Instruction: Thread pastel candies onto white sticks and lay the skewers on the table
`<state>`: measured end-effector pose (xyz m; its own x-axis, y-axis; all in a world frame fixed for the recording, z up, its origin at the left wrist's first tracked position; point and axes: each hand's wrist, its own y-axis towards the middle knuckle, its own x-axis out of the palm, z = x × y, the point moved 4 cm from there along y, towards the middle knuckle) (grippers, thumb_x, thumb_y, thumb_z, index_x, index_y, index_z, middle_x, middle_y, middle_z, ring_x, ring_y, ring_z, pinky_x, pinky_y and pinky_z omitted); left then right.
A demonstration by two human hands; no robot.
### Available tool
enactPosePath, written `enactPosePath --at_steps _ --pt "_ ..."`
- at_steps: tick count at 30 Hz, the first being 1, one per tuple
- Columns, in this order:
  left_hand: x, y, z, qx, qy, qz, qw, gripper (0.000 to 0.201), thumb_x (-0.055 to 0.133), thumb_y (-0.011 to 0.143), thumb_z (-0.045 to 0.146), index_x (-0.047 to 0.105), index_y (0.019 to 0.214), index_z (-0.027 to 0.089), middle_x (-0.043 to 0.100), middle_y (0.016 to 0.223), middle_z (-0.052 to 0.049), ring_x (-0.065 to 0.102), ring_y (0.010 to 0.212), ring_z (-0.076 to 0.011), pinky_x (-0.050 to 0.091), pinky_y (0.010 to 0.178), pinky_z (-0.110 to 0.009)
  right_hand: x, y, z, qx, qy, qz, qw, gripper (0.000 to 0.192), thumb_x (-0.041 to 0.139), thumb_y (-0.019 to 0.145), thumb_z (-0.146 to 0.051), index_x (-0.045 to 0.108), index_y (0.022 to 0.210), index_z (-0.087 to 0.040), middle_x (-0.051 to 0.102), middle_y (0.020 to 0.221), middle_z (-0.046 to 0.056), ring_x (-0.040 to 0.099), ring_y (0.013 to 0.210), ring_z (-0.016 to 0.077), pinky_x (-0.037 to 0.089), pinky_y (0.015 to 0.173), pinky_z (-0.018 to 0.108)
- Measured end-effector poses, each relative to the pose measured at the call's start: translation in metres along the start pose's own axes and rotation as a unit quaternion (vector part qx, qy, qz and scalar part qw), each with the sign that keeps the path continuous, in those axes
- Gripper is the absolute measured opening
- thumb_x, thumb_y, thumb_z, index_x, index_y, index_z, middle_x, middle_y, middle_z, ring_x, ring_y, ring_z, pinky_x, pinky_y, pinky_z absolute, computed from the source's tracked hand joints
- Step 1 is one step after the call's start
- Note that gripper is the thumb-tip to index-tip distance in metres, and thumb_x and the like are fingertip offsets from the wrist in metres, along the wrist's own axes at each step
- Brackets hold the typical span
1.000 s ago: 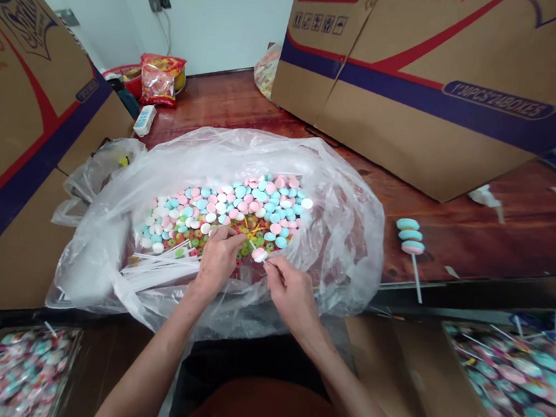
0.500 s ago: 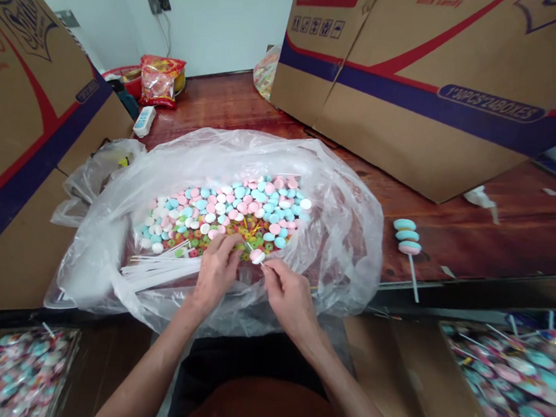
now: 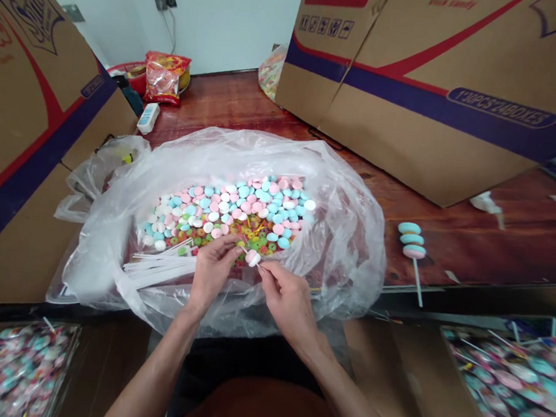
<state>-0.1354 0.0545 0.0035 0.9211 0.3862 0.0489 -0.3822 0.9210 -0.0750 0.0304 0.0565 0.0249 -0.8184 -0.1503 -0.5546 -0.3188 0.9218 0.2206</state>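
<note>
A big clear plastic bag [image 3: 348, 241] lies open on the wooden table, filled with pink, blue and white candy discs [image 3: 239, 205], small coloured rings [image 3: 250, 237] and a bundle of white sticks [image 3: 154, 267]. My right hand [image 3: 289, 298] pinches a thin white stick with a pale pink candy disc [image 3: 252, 257] on its tip. My left hand [image 3: 213, 268] is at the bag's near edge, fingertips pinched together just left of that disc; I cannot tell what they hold.
A finished three-disc lollipop [image 3: 411, 240] lies on the table [image 3: 477, 234] right of the bag. Large cardboard cartons stand at the left [image 3: 24, 138] and back right [image 3: 442, 86]. Boxes of wrapped lollipops sit at lower left [image 3: 11, 366] and lower right [image 3: 512, 375]. A snack packet [image 3: 165, 76] lies far back.
My left hand drew back from the candy pile toward the stick tip. The right hand lifted the stick and its disc slightly and shifted left.
</note>
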Motion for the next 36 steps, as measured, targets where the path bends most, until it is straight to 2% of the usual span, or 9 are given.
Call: enactPosePath --at_steps 7,12,17,24,26,28,30,32,36 --pt "0.001 -0.005 0.002 -0.018 -0.02 -0.001 1.0 0.02 0.073 0.079 0.034 0.07 0.087 0.017 0.074 0.089 -0.004 0.067 0.08 -0.0147 0.052 0.076 -0.027 0.004 0.004 -0.002 0.003 -0.008 -0.007 1.0 0.027 0.046 0.095 -0.024 0.065 0.078 -0.018 0.061 0.062 0.001 0.053 0.055 0.0134 0.038 0.057 0.023" --pt "-0.001 -0.007 0.001 -0.082 -0.112 0.024 0.99 0.04 0.082 0.07 0.036 0.054 0.094 0.02 0.073 0.087 -0.003 0.069 0.079 -0.0159 0.054 0.073 -0.029 0.005 0.001 -0.004 -0.01 0.058 -0.064 0.996 0.027 0.044 0.094 -0.019 0.07 0.1 -0.02 0.074 0.086 0.005 0.066 0.071 0.0167 0.047 0.066 0.025" --pt "0.005 -0.018 -0.002 -0.114 -0.123 0.038 0.985 0.051 0.085 0.067 0.038 0.051 0.099 0.019 0.069 0.077 0.002 0.065 0.068 -0.0121 0.05 0.064 -0.023 0.004 -0.003 0.0 -0.009 0.028 -0.039 0.999 0.026 0.044 0.098 -0.025 0.063 0.081 -0.019 0.063 0.064 0.0 0.054 0.053 0.0129 0.04 0.056 0.023" --pt "0.012 -0.03 -0.002 -0.092 -0.077 0.009 0.993 0.041 0.079 0.074 0.044 0.052 0.092 0.019 0.064 0.072 0.003 0.06 0.065 -0.0106 0.047 0.061 -0.022 0.012 0.004 -0.008 -0.009 0.036 -0.007 0.999 0.026 0.043 0.098 -0.026 0.054 0.075 -0.021 0.054 0.06 -0.003 0.047 0.051 0.0114 0.036 0.054 0.023" --pt "0.005 -0.024 0.004 -0.056 -0.026 0.013 0.998 0.034 0.074 0.079 0.042 0.055 0.094 0.019 0.066 0.078 0.0 0.063 0.07 -0.0131 0.049 0.063 -0.024 0.013 0.007 -0.007 -0.001 0.051 -0.013 0.999 0.027 0.043 0.098 -0.028 0.053 0.073 -0.021 0.052 0.058 -0.004 0.046 0.051 0.0113 0.035 0.053 0.022" --pt "-0.009 -0.014 0.015 0.024 0.081 0.049 0.995 0.022 0.065 0.087 0.038 0.061 0.097 0.019 0.068 0.087 -0.004 0.065 0.08 -0.0167 0.052 0.069 -0.028 0.013 0.008 -0.003 0.014 0.057 -0.006 0.998 0.027 0.044 0.098 -0.029 0.054 0.074 -0.021 0.051 0.057 -0.004 0.046 0.051 0.0114 0.035 0.053 0.023" --pt "-0.023 -0.002 0.026 0.118 0.223 0.098 0.963 0.017 0.056 0.091 0.029 0.068 0.1 0.02 0.068 0.097 -0.007 0.064 0.092 -0.0202 0.053 0.08 -0.033 0.011 0.007 0.002 0.029 0.057 0.004 0.998 0.028 0.044 0.098 -0.03 0.054 0.073 -0.021 0.05 0.057 -0.004 0.045 0.051 0.0114 0.034 0.053 0.023" --pt "-0.032 0.008 0.031 0.178 0.346 0.107 0.915 0.021 0.054 0.091 0.021 0.071 0.103 0.021 0.064 0.1 -0.008 0.063 0.096 -0.022 0.051 0.086 -0.036 0.011 0.005 0.006 0.039 0.059 0.006 0.997 0.029 0.045 0.098 -0.03 0.054 0.072 -0.021 0.05 0.058 -0.004 0.045 0.051 0.0113 0.034 0.054 0.023" --pt "-0.034 0.018 0.025 0.191 0.478 0.081 0.854 0.027 0.053 0.088 0.013 0.07 0.108 0.022 0.058 0.103 -0.009 0.062 0.089 -0.0218 0.052 0.078 -0.034 0.014 0.002 0.008 0.042 0.069 0.006 0.997 0.027 0.047 0.097 -0.031 0.055 0.073 -0.02 0.05 0.058 -0.004 0.046 0.052 0.0114 0.035 0.055 0.023"
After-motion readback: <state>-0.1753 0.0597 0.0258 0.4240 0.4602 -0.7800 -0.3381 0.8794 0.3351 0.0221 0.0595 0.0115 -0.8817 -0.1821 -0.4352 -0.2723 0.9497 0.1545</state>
